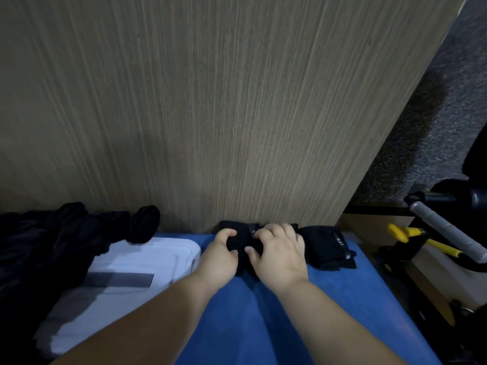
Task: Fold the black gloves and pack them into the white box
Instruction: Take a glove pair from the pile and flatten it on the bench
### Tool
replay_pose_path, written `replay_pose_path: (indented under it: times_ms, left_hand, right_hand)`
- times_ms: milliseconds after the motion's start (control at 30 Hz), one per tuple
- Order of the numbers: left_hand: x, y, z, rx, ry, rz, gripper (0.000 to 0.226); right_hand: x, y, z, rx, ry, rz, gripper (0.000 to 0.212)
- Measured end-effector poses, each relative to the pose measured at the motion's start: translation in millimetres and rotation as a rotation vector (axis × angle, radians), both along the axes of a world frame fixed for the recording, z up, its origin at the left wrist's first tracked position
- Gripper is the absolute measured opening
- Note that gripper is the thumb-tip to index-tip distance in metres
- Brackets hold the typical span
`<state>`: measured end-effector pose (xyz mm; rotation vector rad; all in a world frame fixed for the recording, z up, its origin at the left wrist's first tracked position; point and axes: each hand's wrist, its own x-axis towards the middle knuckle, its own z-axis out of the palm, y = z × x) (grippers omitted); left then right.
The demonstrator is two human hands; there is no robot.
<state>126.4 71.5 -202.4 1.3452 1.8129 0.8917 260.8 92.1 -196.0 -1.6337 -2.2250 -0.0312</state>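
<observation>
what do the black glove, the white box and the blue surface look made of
Black glove: soft matte fabric, bunching in the grip of left hand and right hand. White box: likely smooth plastic, with moulded rounded rim. Blue surface: matte, maybe foam or cloth; unclear.

Both hands, left hand (pixel 220 255) and right hand (pixel 280 252), grip a black glove (pixel 243 242) on the blue mat (pixel 263 312), beside the white box (pixel 126 262) and against the wood panel (pixel 210 101)

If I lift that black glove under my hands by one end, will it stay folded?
Probably floppy: the black glove bunches under the left hand and right hand, so a fold would likely sag open. Seems soft, light fabric; unlikely to slide on the blue surface.
</observation>
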Motion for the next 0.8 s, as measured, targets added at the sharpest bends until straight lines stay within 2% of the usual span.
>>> replay_pose_path:
  times_ms: [100,200,233,400,533,667,800]
  left_hand:
    - [2,3,1,-0.011,0.15,-0.057,0.046]
    - [4,2,-1,-0.011,0.59,-0.071,0.049]
    - [5,2,-2,0.012,0.652,-0.069,0.047]
    - [9,9,-18,0.031,0.54,-0.238,0.052]
    - [11,14,-28,0.022,0.545,-0.244,0.052]
    - [21,20,-27,0.002,0.564,-0.271,0.052]
    - [30,23,-25,-0.004,0.558,-0.285,0.052]
  right_hand:
    - [6,5,-10,0.051,-0.065,0.044,0.056]
    - [13,10,-16,-0.075,-0.168,0.055,0.076]
    - [16,10,-19,-0.114,-0.185,0.051,0.079]
    - [21,11,-26,-0.298,-0.163,-0.005,0.067]
    - [26,12,-28,-0.28,-0.167,-0.002,0.086]
    - [36,16,-30,-0.257,-0.189,-0.014,0.072]
    - [46,19,-31,-0.24,-0.204,-0.018,0.082]
